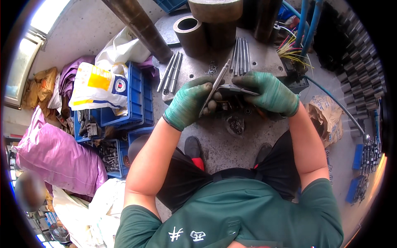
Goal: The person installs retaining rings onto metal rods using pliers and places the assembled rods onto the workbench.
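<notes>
My left hand (pixel 186 102), in a green glove with dark, dirty fingers, is closed around a slim metal rod (pixel 218 82) that slants up to the right. My right hand (pixel 276 94), gloved the same way, grips a pair of slim pliers (pixel 240 89). The pliers' nose reaches the rod near my left fingers; whether it touches is too small to tell. Just beyond my hands, small metal rings (pixel 212 67) lie on a steel machine table (pixel 190 66). Similar rods lie there in a left group (pixel 170 72) and a right group (pixel 240 56).
Thick steel columns (pixel 136 27) and a hollow cylinder (pixel 188 35) stand behind the table. Below my hands is a clear bag of small parts (pixel 235 125). Blue crates (pixel 138 95) and a purple sack (pixel 58 153) are at left, a brown paper sack (pixel 326 118) at right.
</notes>
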Tool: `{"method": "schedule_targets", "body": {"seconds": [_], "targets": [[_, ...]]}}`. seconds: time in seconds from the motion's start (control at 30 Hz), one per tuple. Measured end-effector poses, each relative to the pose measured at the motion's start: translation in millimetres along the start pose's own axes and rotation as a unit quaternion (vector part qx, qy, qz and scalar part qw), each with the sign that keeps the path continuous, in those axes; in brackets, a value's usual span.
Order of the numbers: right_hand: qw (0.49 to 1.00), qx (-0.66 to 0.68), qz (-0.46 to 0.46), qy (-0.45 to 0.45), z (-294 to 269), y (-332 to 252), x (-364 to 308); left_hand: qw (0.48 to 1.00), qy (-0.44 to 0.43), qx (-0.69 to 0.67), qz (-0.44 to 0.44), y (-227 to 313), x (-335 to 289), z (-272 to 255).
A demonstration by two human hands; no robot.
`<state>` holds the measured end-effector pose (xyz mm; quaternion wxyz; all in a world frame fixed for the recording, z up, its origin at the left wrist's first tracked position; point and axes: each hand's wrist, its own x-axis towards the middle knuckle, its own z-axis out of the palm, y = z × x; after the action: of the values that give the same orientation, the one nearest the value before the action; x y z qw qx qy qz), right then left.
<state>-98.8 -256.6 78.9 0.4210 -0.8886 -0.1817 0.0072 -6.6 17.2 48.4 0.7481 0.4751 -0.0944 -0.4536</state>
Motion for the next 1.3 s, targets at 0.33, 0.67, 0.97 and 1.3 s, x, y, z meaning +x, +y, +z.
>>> {"method": "schedule_targets", "body": {"seconds": [0.33, 0.67, 0.97, 1.3], "targets": [[0.912, 0.382, 0.143, -0.037, 1.5, -1.7, -5.8, 0.989, 0.094, 0.099, 0.061, 7.5, 3.9, -2.4], [0.946, -0.026, 0.147, 0.289, -4.7, 82.4, 12.5, 0.649, 0.394, 0.620, 0.197, 38.7, 20.9, -75.7], [0.938, -0.018, 0.158, 0.307, -10.3, 84.3, 14.3, 0.529, 0.381, 0.754, 0.074, 44.6, 24.5, -75.2], [0.928, 0.153, 0.101, 0.323, -20.1, 121.0, 8.0, 0.644, 0.395, 0.652, 0.068, 44.0, 12.2, -124.9]]}}
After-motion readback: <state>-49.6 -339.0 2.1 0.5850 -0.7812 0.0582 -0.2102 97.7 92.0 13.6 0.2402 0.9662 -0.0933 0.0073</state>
